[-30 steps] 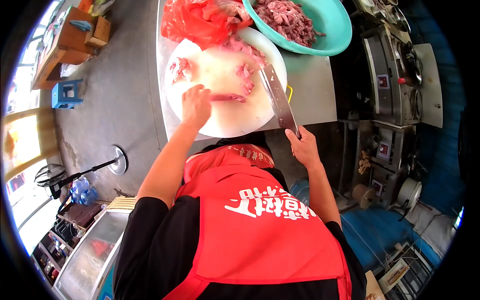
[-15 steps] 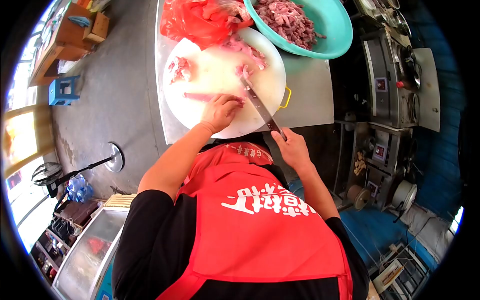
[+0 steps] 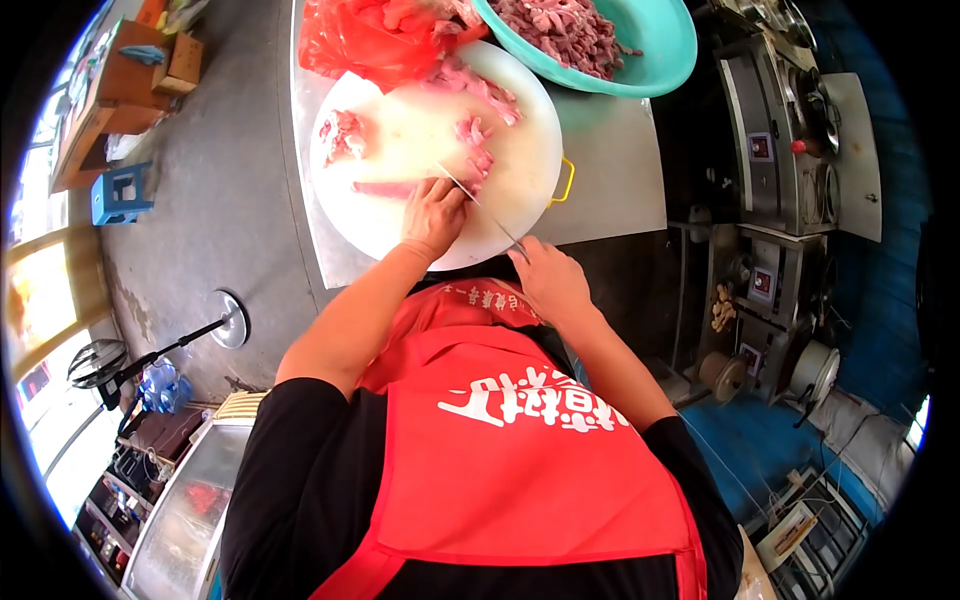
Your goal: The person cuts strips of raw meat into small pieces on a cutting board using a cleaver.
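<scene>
fingers of the left hand (image 3: 434,217), curled in, pin a long pink raw-meat strip (image 3: 382,188) on the round white board (image 3: 400,128); the right hand (image 3: 550,282) wraps a metal-bladed knife (image 3: 512,240). likely soft and slippery, the strip suits pinning from above.

Red apron (image 3: 530,490) bore large white Chinese characters (image 3: 535,402), smaller line (image 3: 490,298) beyond; neither read surely. Cabinet labels (image 3: 761,148) were too small.

The knife (image 3: 510,238) looks metal — the bag (image 3: 375,42), thin glossy plastic.
</scene>
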A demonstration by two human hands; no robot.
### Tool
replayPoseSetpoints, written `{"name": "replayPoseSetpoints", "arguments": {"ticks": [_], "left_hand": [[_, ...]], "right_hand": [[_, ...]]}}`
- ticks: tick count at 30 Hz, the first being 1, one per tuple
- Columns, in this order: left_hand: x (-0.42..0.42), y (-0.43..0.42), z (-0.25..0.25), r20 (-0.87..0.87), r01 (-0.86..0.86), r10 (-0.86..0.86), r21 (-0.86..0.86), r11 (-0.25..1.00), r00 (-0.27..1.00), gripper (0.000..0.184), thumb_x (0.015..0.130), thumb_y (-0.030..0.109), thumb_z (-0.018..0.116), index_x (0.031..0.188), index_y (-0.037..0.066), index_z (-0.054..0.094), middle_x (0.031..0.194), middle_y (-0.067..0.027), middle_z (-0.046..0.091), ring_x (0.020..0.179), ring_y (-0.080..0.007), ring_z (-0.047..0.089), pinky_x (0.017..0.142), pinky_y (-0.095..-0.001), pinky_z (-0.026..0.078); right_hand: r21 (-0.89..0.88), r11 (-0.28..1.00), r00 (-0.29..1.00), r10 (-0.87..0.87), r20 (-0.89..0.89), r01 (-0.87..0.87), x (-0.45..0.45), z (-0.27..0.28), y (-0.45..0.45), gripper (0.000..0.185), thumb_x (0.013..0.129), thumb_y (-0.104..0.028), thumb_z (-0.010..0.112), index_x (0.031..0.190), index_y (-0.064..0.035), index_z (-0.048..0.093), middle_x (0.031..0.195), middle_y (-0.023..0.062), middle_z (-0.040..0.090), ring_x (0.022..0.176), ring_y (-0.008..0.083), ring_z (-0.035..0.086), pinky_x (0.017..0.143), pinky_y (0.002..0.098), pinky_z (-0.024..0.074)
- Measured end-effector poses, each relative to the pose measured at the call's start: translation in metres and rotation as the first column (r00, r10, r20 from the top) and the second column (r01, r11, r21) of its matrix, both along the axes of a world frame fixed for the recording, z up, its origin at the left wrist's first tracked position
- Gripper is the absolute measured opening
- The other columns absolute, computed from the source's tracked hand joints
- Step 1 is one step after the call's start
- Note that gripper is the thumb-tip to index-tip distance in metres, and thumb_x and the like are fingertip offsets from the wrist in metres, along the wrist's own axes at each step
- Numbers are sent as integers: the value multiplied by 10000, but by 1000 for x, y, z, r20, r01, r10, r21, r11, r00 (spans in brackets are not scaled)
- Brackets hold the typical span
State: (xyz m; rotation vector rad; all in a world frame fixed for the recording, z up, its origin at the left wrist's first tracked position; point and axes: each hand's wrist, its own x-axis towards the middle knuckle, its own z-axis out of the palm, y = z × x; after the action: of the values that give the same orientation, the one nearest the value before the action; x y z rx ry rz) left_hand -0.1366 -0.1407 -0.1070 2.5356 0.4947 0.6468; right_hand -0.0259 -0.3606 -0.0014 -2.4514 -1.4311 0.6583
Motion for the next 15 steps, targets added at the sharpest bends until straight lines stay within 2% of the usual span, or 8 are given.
{"name": "replayPoseSetpoints", "arguments": {"ticks": [2, 6, 9, 11, 12, 14, 15], "left_hand": [[-1, 2, -1, -44, 21, -20, 24, 999, 999, 159, 835, 73, 722, 988, 117, 737, 1129, -54, 695, 1118, -323, 640, 960, -457, 558], [-3, 5, 6, -93, 29, -26, 26, 999, 995, 170, 851, 80, 714, 1011, 128, 745, 1144, -52, 687, 1132, -323, 637, 965, -464, 554], [-4, 5, 4, -73, -18, 13, -71, 997, 997, 186, 861, 85, 712, 1038, 135, 745, 1151, -58, 681, 1113, -326, 642, 963, -463, 553], [-9, 8, 3, 17, 30, -27, -187, 982, 999, 147, 874, 82, 734, 1017, 109, 751, 1135, -82, 679, 1086, -333, 646, 953, -465, 556], [-11, 9, 5, 19, 28, -25, -187, 982, 1000, 147, 874, 82, 734, 1017, 109, 751, 1135, -82, 679, 1086, -333, 646, 953, -465, 556], [-16, 11, 8, 28, -37, 45, -235, 971, 999, 143, 861, 75, 735, 1003, 93, 744, 1133, -89, 682, 1079, -346, 643, 932, -469, 560], [-17, 12, 6, 24, -37, 44, -236, 971, 999, 143, 861, 75, 735, 1003, 93, 744, 1133, -89, 682, 1079, -346, 643, 932, -469, 560]], "right_hand": [[-137, 984, 992, -120, -37, 114, 1, 12, 12, 266, 1102, -296, 579, 1174, -55, 664, 998, 171, 714, 897, 414, 717, 763, 514, 594], [-145, 988, 998, -55, -8, 53, 11, -17, -61, 253, 1109, -289, 566, 1182, -61, 648, 1000, 171, 717, 882, 420, 720, 761, 514, 593], [-150, 986, 998, -71, 0, 70, 13, -13, -111, 296, 1101, -347, 579, 1172, -67, 649, 955, 212, 743, 880, 441, 731, 756, 534, 594], [-298, 938, 967, -225, -123, 180, 15, 25, -105, 298, 1093, -342, 592, 1177, -65, 662, 962, 217, 744, 892, 437, 728, 763, 533, 584], [-297, 938, 967, -223, -121, 179, 15, 32, -98, 298, 1093, -342, 592, 1177, -65, 662, 962, 217, 744, 892, 437, 728, 763, 533, 584], [-132, 959, 943, -272, -192, 250, 9, 37, -75, 285, 1091, -335, 593, 1140, -64, 666, 950, 205, 734, 883, 424, 727, 756, 518, 579], [-134, 959, 942, -272, -195, 249, 5, 37, -63, 285, 1091, -335, 593, 1140, -64, 666, 950, 205, 734, 883, 424, 727, 756, 518, 579]]}}
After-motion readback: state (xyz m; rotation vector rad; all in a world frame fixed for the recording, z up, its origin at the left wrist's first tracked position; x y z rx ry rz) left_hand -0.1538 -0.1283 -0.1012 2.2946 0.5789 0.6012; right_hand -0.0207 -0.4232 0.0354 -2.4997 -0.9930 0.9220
